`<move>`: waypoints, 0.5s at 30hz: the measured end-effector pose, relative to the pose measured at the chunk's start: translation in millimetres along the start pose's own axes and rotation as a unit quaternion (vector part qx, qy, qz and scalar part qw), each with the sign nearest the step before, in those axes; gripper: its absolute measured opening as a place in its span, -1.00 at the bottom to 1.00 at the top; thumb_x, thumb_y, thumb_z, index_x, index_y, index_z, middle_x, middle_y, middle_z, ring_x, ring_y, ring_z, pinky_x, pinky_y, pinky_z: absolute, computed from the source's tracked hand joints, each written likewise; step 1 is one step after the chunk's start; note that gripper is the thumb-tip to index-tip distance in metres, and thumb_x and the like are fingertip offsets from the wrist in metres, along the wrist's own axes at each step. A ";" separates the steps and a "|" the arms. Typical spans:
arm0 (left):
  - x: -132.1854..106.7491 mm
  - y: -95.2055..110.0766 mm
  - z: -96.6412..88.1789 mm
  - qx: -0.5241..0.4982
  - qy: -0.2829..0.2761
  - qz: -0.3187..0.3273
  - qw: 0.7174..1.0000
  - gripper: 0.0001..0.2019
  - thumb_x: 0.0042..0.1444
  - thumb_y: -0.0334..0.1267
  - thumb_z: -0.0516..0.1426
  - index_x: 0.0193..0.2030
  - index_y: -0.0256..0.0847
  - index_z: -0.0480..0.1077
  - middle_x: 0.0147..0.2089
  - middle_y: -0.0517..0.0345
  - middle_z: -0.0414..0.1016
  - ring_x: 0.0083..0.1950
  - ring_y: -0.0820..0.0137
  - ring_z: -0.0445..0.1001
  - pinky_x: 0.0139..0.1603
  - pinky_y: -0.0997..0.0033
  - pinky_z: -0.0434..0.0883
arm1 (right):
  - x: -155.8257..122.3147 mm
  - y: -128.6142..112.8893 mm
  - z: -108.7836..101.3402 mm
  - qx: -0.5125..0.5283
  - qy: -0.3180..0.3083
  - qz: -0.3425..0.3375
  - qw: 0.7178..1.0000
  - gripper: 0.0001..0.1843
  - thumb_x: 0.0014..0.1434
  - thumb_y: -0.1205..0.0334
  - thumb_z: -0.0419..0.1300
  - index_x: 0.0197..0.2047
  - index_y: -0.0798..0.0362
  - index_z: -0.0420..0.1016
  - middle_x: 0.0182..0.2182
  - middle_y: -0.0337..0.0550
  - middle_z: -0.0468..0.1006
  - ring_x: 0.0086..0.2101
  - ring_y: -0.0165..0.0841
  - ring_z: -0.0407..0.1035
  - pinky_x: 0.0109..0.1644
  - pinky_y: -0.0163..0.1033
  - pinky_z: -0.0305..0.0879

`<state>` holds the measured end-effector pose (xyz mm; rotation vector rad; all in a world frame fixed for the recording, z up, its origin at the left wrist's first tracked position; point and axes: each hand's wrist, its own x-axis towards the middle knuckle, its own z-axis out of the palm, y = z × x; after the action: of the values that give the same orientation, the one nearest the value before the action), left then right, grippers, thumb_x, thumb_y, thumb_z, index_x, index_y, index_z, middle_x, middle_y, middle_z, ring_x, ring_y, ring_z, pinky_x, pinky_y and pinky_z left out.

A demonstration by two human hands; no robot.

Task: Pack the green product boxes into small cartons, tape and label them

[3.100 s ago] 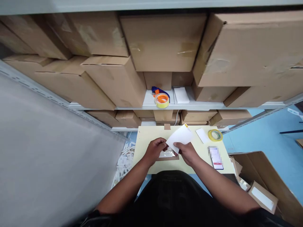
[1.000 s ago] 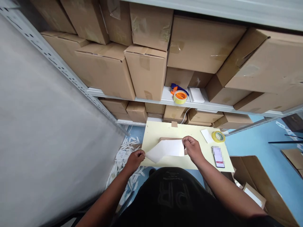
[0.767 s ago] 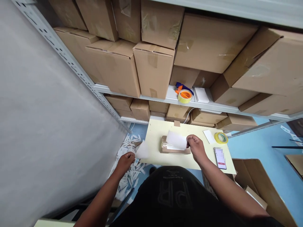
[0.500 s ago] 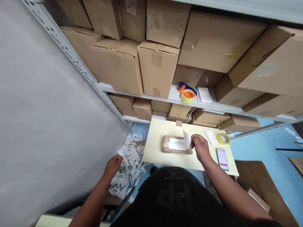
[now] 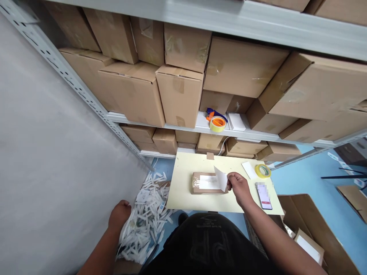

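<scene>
A small cardboard box lies on the pale yellow table, clear tape shining at its left end. On its top is a white label, flat at the left, its right part curled up off the box. My right hand pinches the right edge of this raised part between thumb and fingers. Off to the left, above the floor and near the wall, my left hand is closed in a loose fist with nothing showing in it. Beside it, a heap of white paper strips covers the floor.
Right of the box are a yellow tape roll, white paper and a phone. Shelves of cardboard boxes stand behind, with a tape dispenser on one. An open carton sits at lower right.
My left hand has drawn back down and left; the white scrap at its fingertips no longer shows there. My right hand still pinches the raised label. The view has tilted up slightly.
</scene>
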<state>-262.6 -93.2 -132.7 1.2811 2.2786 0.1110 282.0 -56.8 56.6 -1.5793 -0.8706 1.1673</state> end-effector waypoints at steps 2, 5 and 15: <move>-1.3 27.9 -3.7 -0.050 0.014 0.017 0.998 -0.80 -0.01 -0.22 0.10 -0.23 -0.16 0.43 -0.25 -0.07 0.62 -0.06 0.01 0.60 -0.07 0.21 0.46 | -0.3 0.9 -1.7 -0.007 0.002 0.004 1.000 -0.78 0.10 0.04 0.25 -0.43 0.01 0.47 -0.66 -0.29 0.43 -0.61 -0.38 0.29 -0.47 -0.28 0.22; -16.6 89.6 -1.9 -0.152 0.003 0.073 0.986 -0.77 0.07 -0.15 0.06 -0.20 -0.13 0.47 -0.22 0.05 0.63 -0.10 0.13 0.60 -0.05 0.25 0.45 | 0.5 4.4 -3.7 -0.001 -0.002 0.014 1.000 -0.73 0.09 -0.03 0.27 -0.38 0.01 0.48 -0.69 -0.28 0.45 -0.64 -0.34 0.33 -0.46 -0.25 0.27; -120.1 311.6 0.7 -0.492 -0.327 0.180 0.786 -0.41 0.11 0.35 0.12 -0.19 -0.24 0.45 -0.37 0.13 0.50 -0.42 0.40 0.51 -0.40 0.44 0.38 | -3.7 4.7 2.8 -0.030 -0.037 -0.072 0.996 -0.73 0.19 -0.01 0.26 -0.39 0.01 0.51 -0.22 -0.04 0.68 -0.21 -0.16 0.57 -0.03 -0.05 0.47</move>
<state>29.1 -20.2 12.4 0.9100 1.0475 0.7521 278.2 -60.8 52.9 -1.5030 -1.0600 1.1110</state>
